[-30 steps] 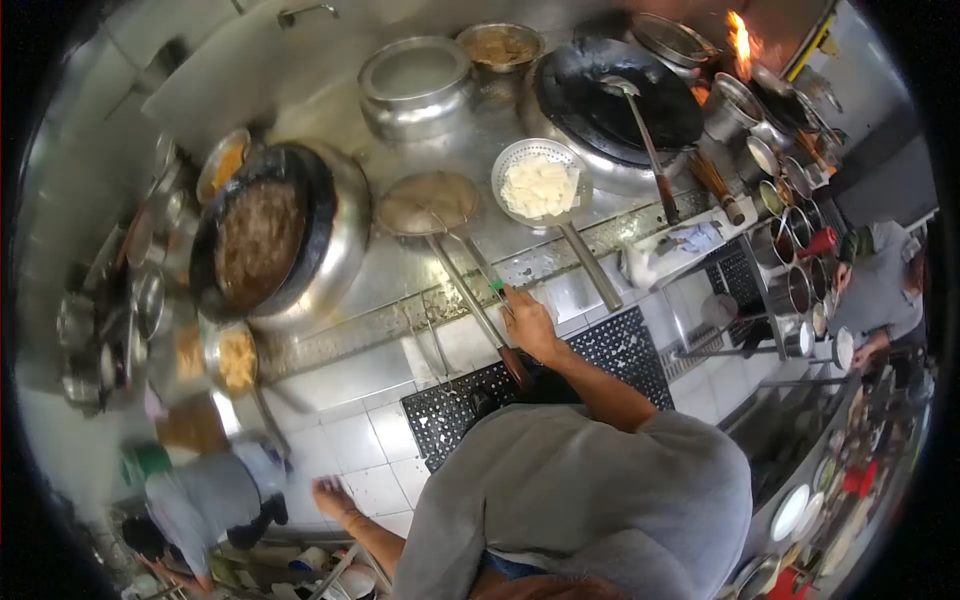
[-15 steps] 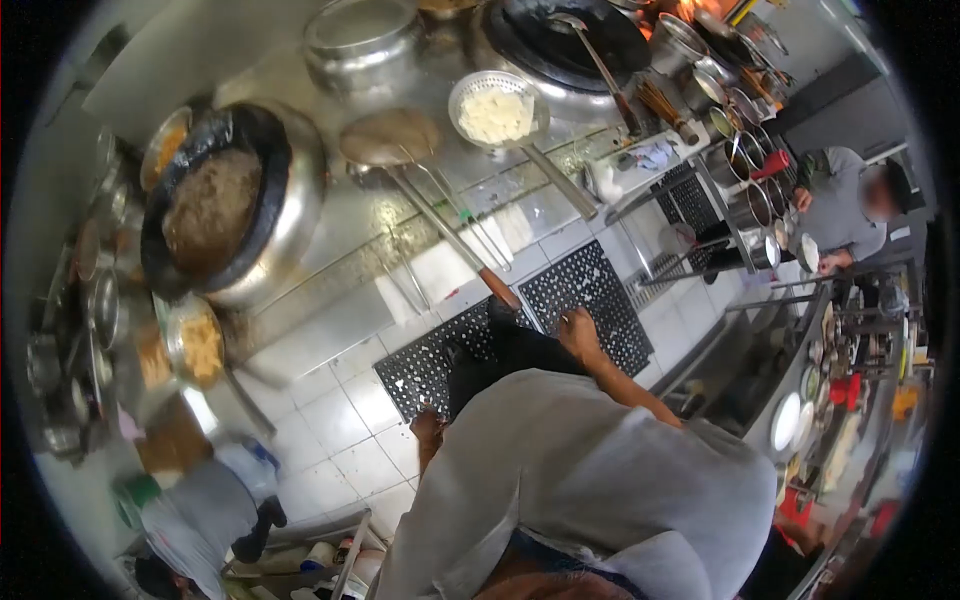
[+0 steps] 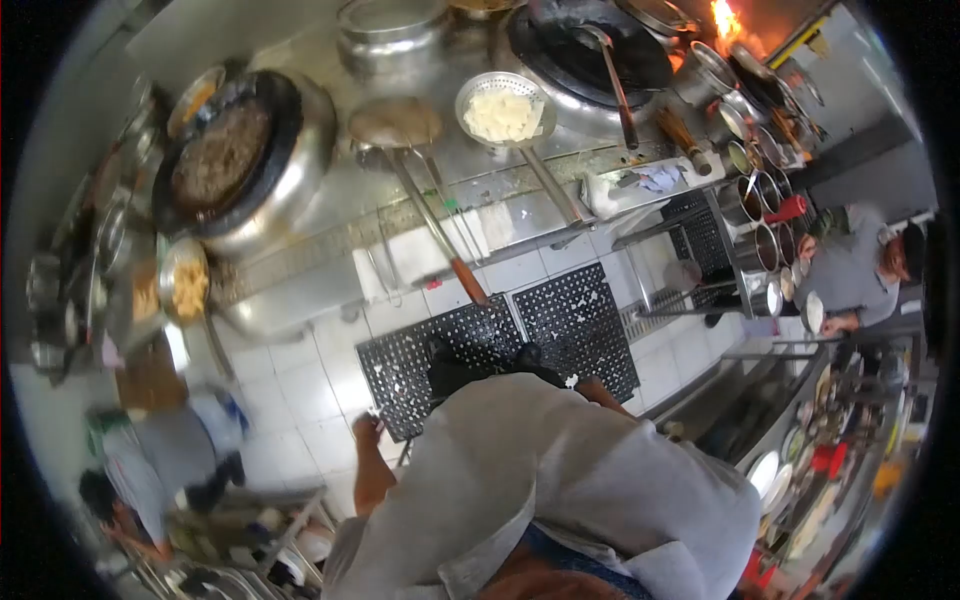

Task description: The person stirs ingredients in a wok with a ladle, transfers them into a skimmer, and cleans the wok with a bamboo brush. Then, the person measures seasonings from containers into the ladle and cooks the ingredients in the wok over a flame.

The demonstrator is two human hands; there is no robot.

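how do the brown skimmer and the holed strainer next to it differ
The holed strainer holds pale pieces; the brown skimmer shows none.
The skimmer's handle ends in reddish-brown; the strainer's looks plain grey.
The skimmer's handle reaches farther over the counter edge than the strainer's.
Both have round heads and handles pointing toward the person.

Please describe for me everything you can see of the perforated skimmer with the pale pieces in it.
The perforated skimmer has a round, shallow, metallic-looking bowl, its small holes showing around a heap of pale, flattish pieces. A straight, grey, metallic handle slants to the counter's near edge. It lies open side up on the counter, between the brown-looking strainer and the black wok. No hand touches it.
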